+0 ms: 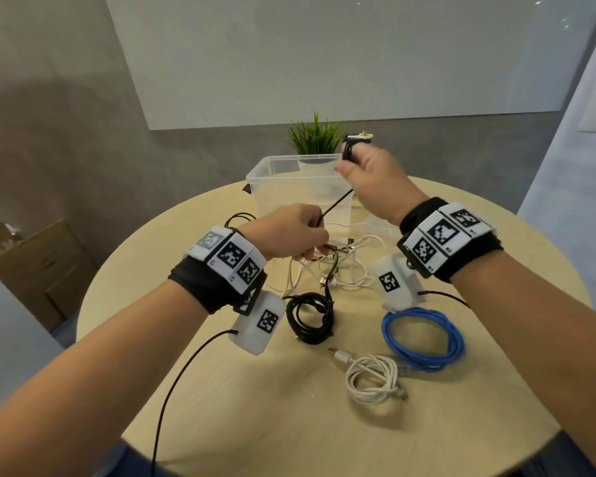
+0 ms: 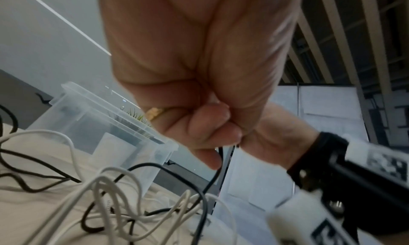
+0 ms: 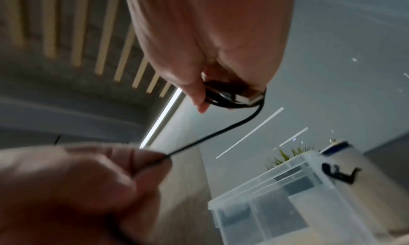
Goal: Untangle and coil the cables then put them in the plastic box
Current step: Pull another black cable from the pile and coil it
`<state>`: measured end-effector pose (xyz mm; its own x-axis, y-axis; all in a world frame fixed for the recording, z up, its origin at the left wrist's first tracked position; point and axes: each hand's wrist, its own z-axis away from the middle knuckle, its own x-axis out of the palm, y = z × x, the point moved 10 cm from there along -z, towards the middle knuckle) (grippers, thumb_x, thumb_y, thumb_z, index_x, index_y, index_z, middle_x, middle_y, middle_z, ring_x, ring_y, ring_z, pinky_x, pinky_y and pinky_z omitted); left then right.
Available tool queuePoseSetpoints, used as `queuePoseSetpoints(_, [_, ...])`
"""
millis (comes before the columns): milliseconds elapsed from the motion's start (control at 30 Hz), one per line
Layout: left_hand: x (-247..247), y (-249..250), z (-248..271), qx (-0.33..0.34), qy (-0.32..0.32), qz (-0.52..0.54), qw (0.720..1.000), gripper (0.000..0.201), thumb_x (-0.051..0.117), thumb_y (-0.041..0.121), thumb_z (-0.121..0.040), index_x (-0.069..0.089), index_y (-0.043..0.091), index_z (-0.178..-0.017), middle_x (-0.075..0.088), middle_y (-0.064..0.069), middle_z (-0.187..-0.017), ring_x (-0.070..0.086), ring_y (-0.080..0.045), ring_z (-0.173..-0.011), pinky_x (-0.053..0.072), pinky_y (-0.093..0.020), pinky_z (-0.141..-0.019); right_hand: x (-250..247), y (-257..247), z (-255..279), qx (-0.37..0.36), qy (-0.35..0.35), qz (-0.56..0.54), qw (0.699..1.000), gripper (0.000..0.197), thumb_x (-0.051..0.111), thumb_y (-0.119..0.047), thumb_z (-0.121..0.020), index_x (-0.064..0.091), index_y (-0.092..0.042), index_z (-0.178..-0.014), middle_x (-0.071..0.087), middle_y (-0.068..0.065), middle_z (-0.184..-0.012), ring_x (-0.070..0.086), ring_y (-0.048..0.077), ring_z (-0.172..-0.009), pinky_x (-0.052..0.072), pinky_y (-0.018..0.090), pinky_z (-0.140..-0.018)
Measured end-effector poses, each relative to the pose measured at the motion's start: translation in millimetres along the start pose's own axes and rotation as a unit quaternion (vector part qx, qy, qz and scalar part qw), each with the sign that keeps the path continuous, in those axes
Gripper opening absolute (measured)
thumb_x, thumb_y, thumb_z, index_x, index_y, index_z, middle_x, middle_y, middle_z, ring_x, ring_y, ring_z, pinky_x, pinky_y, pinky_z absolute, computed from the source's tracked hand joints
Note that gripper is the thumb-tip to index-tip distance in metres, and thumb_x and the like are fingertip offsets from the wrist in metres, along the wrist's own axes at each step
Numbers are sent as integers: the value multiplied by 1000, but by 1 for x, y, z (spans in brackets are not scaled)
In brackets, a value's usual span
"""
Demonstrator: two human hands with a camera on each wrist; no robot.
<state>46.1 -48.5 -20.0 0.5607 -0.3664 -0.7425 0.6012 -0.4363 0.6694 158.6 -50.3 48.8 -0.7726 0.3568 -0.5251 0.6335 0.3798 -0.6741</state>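
A thin black cable (image 1: pixel 338 200) runs taut between my two hands above the round table. My right hand (image 1: pixel 353 165) is raised in front of the clear plastic box (image 1: pixel 265 173) and holds a small coil of that cable (image 3: pixel 232 100) wound round its fingers. My left hand (image 1: pixel 308 235) is lower and pinches the same cable (image 3: pixel 212 136) in curled fingers (image 2: pixel 212 131). Under the left hand lies a tangle of white and black cables (image 1: pixel 341 270). The box (image 2: pixel 95 119) looks empty.
Three coiled cables lie on the near half of the table (image 1: pixel 193 425): black (image 1: pixel 310 318), blue (image 1: pixel 424 339) and white (image 1: pixel 372 376). A small green plant (image 1: pixel 315 136) stands behind the box. A cardboard box (image 1: pixel 38 270) sits on the floor to the left.
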Motion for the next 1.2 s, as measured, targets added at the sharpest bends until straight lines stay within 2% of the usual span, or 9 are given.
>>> queuePoseSetpoints(100, [-14, 9, 0, 26, 46, 129, 990, 13, 47, 6, -95, 49, 12, -83, 69, -9, -84, 52, -7, -49, 41, -19, -46, 15, 8, 3, 18, -80, 91, 992, 19, 47, -20, -99, 58, -4, -102, 63, 8, -90, 51, 14, -71, 39, 30, -64])
queuePoseSetpoints(267, [-42, 16, 1, 61, 121, 247, 959, 17, 44, 11, -100, 50, 12, -85, 62, -5, -77, 55, -6, -51, 44, -17, -47, 22, 12, 13, 54, -125, -7, 991, 27, 37, -28, -103, 57, -16, -88, 55, 1, -68, 48, 11, -62, 41, 27, -63])
queuePoseSetpoints(400, [-64, 15, 2, 76, 193, 182, 961, 19, 49, 10, -98, 54, 13, -80, 61, -3, -71, 53, -6, -50, 44, -18, -48, 26, 7, 15, 37, -145, -20, 988, 33, 50, -37, -99, 62, -7, -91, 49, 1, -70, 50, 12, -63, 49, 30, -66])
queuePoseSetpoints(533, [-61, 9, -2, 62, 188, 147, 969, 14, 51, 9, -98, 54, 11, -84, 62, -2, -72, 55, -3, -48, 49, -17, -50, 28, 1, 17, 65, -147, -203, 966, 31, 43, -27, -103, 47, -14, -75, 36, -10, -44, 34, 7, -40, 49, 27, -60])
queuePoseSetpoints(700, [-45, -5, -11, 34, 169, 213, 962, 18, 48, 3, -97, 51, 10, -81, 63, -8, -73, 61, -8, -52, 56, -21, -57, 24, -9, 12, 80, -117, -379, 915, 38, 38, -34, -104, 39, -17, -70, 26, -6, -49, 30, 11, -41, 45, 33, -64])
queuePoseSetpoints(900, [-47, -34, -16, -43, 164, 244, 955, 14, 47, 4, -98, 51, 4, -85, 64, -16, -83, 65, -19, -66, 59, -23, -62, -3, -19, 9, 82, -67, -483, 869, 40, 32, -31, -105, 40, -17, -69, 27, -8, -46, 28, 11, -42, 50, 28, -60])
queuePoseSetpoints(1000, [-73, -38, -11, -34, 246, 301, 921, 11, 47, 5, -99, 50, 5, -88, 65, -16, -84, 66, -18, -66, 59, -23, -61, -4, -13, 9, 94, -58, -498, 860, 40, 32, -32, -105, 41, -18, -69, 27, -7, -45, 27, 11, -43, 50, 28, -60])
queuePoseSetpoints(1100, [-98, -37, 0, 28, 365, 361, 858, 13, 45, 8, -100, 47, 10, -88, 64, -16, -91, 68, -19, -72, 59, -28, -71, 6, -9, 9, 101, -70, -486, 865, 41, 32, -31, -105, 40, -17, -67, 27, -7, -44, 28, 12, -41, 48, 29, -59])
queuePoseSetpoints(1200, [-106, -34, 5, 84, 399, 432, 805, 11, 41, 9, -101, 44, 12, -90, 64, -15, -96, 69, -21, -81, 58, -30, -76, 18, -5, 11, 105, -94, -445, 884, 41, 31, -29, -105, 40, -16, -67, 29, -6, -45, 29, 12, -40, 47, 30, -59])
